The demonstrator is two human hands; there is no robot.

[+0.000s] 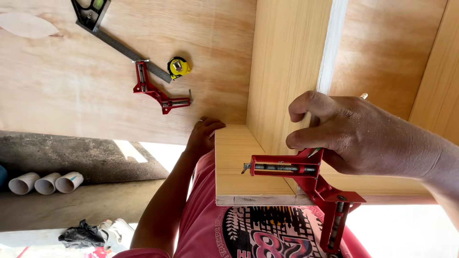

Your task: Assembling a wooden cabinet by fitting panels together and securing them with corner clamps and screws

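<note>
**Corner clamp gripped on a plywood box joint**

Seen from above, at the near right: a red corner clamp (313, 191) seated on the joint where a near wooden panel (234, 162) meets an upright panel (282, 71) running away to the far side. One arm of the clamp lying along the near panel with its screw showing, the other arm hanging down past the near edge, in front of a pink printed shirt (229, 224).

Right hand (349, 134) curled shut over the clamp's top, thumb and forefinger pinched on the clamp's upper corner, a slim pencil-like stick poking out past the knuckles. Left hand (203, 136) reaching up from below, fingers hooked together over the left end of the near panel, steadying it.

Further left, flat on a broad plywood sheet (71, 71): a second red corner clamp (160, 93), unused, well apart from both hands. Just beside it, a yellow tape measure (178, 67), and a combination square (114, 36) with its dark blade slanting from the far left down toward the tape measure.

At the near left, on the ground below the sheet: three short white pipe pieces (45, 183) side by side, and a dark crumpled rag (79, 236) near some white cloth.
</note>
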